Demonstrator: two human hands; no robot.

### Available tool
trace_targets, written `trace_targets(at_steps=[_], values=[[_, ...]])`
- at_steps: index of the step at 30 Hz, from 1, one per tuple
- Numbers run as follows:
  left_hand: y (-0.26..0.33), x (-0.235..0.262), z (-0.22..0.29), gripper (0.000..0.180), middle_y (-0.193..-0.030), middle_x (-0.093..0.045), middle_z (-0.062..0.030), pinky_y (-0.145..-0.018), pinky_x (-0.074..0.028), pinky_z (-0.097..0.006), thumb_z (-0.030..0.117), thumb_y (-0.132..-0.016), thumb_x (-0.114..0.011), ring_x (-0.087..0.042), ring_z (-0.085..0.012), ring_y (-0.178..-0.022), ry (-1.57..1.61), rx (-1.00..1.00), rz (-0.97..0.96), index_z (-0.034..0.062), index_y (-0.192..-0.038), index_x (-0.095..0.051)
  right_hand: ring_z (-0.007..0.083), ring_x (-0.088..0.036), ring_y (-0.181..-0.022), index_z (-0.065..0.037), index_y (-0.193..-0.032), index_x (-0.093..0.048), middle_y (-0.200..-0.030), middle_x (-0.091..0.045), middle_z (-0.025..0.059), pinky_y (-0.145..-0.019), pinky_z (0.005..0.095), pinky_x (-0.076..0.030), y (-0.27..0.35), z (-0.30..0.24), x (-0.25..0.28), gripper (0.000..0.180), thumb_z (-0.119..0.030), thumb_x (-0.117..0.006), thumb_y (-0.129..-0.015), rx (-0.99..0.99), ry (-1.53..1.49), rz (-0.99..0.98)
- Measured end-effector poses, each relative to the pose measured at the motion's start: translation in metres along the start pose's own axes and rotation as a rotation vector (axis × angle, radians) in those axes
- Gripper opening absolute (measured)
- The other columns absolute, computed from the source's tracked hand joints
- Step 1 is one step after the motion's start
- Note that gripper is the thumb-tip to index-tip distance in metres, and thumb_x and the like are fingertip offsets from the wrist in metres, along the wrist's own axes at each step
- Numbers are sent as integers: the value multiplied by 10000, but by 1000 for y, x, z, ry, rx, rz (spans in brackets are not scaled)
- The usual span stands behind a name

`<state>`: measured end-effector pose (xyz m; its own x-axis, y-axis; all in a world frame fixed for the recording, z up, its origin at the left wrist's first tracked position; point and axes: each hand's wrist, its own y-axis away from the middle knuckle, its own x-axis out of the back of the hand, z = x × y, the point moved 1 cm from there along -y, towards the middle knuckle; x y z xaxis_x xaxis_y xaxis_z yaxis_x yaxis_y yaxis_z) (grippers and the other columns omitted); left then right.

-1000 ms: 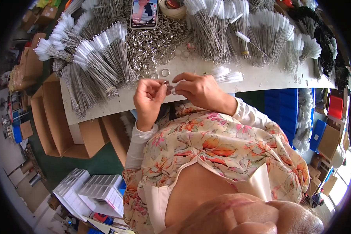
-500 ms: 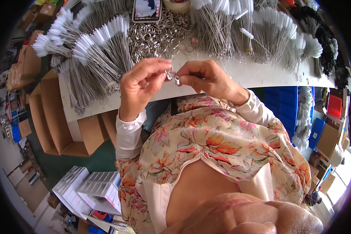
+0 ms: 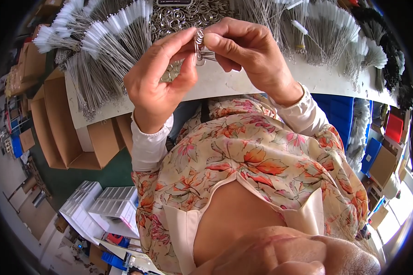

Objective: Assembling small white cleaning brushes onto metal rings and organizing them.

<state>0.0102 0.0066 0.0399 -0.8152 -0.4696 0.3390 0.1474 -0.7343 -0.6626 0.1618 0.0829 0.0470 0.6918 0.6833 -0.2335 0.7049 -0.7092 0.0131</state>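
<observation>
My left hand and my right hand meet over the front part of the white table, fingertips close together. Between them is a small cluster of shiny metal rings, with a looped metal piece hanging below it. My left index finger and thumb pinch the cluster from one side. On the other side my right thumb and index finger press on the rings, the remaining fingers curled. Behind my hands lies a heap of loose metal rings, partly covered by my fingers.
Wire-handled brushes with white bristles lie in bundles on the left, more brushes on the right. Black brushes sit at the far right. A phone shows at the top edge. Cardboard boxes stand left of the table.
Both hands have risen toward me and come together. The metal pieces, apart before, now touch between the fingertips. The table has shifted upward in view.
</observation>
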Motion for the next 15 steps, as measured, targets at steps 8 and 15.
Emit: trace_targets(at_steps=[8, 15], values=[[-19, 13, 3, 312, -964, -664, -80, -694, -539, -232, -75, -746, -600, -658, -134, -771, 23, 16, -121, 12, -1043, -632, 40, -479, -546, -4, -903, -653, -655, -569, -5, -482, 183, -383, -10, -4, 8, 163, -151, -655, -833, 50, 122, -155], [-44, 25, 6, 157, -782, -602, -28, -638, -481, -235, 43, -812, -632, -575, -96, -677, -135, 3, -394, 35, -969, -639, 37, -476, -540, -4, -950, -622, -659, -550, -11, -459, 174, -356, -8, -2, 13, 163, -131, -632, -850, 119, 125, -119]])
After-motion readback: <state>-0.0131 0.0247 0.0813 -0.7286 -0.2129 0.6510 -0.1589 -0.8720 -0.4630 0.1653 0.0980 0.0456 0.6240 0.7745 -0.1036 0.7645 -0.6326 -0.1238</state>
